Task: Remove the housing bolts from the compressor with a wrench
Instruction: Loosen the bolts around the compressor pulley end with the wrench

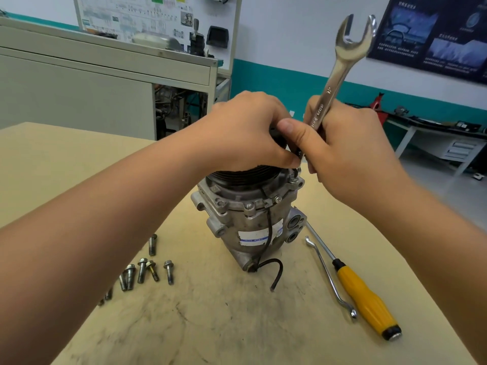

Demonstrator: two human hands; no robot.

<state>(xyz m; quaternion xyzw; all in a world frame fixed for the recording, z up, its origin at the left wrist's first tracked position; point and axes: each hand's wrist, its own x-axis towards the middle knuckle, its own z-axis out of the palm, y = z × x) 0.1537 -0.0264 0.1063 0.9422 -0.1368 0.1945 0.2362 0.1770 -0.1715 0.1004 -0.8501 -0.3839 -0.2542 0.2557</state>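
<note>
My left hand [247, 133] has its fingers curled over the black ribbed pulley [245, 177] atop the grey cast-metal compressor [253, 225], which stands upright mid-worktop [210, 325]. My right hand [350, 148] clenches the shiny steel open-ended wrench [340, 67], whose lower end is hidden near a flange bolt [292, 176]. If that end is seated crooked, I reckon it could slip and round the head, or a hard pull could tip the compressor toward the loose bolts [142, 270].

Wrench [342, 56] tilts above upright compressor [247, 219]; bolts [142, 270] lie left.
</note>
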